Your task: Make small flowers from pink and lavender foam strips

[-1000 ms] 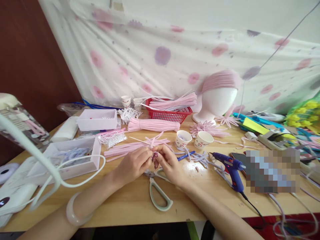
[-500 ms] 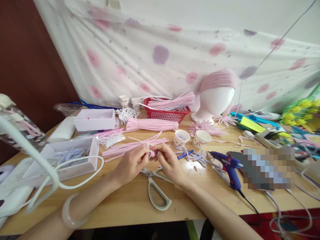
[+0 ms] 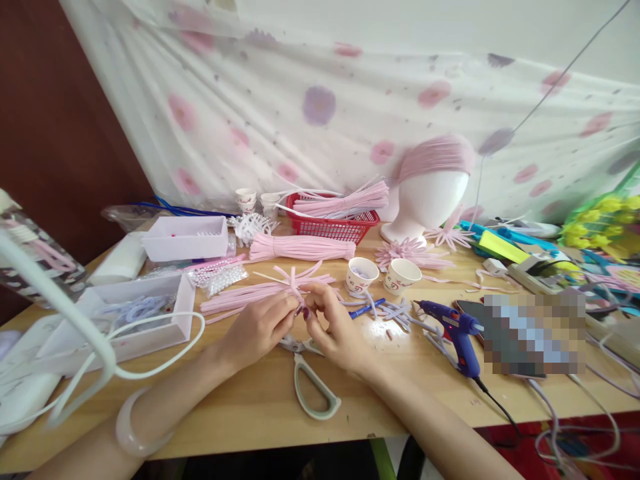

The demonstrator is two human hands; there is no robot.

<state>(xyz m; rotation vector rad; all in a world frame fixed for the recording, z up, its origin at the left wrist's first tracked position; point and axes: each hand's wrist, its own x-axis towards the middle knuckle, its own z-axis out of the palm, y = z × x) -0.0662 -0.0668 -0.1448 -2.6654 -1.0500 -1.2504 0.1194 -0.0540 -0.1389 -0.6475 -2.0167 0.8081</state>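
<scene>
At the middle of the tabletop [image 3: 240, 407], just in front of the person, the two hands meet with their fingertips together. Between them is the pink bunch [image 3: 294, 281], a small bundle of pink pipe cleaners. Its bottom end sits right in the fingertips. Its loose ends spread up and away from the person, like a little fan. So the long way of the pink bunch runs from the fingers toward the far side of the tabletop.

The left hand [image 3: 260, 330] comes in from the left and the right hand [image 3: 336, 332] from the right. Both are just as near, because both touch the bunch. The grip of each hand is closed tight on the bottom of it, finger against thumb. The tied spot itself is hidden by the fingers.

A white bracelet [image 3: 133, 423] sits on the left wrist. The scissors [image 3: 313, 383] lie flat on the tabletop under the hands, not touched. A pile of pink strips [image 3: 240, 298] lies just behind the left hand. Two paper cups [image 3: 361, 273] stand near the right hand, and a blue glue gun [image 3: 453, 330] lies farther to the right.
</scene>
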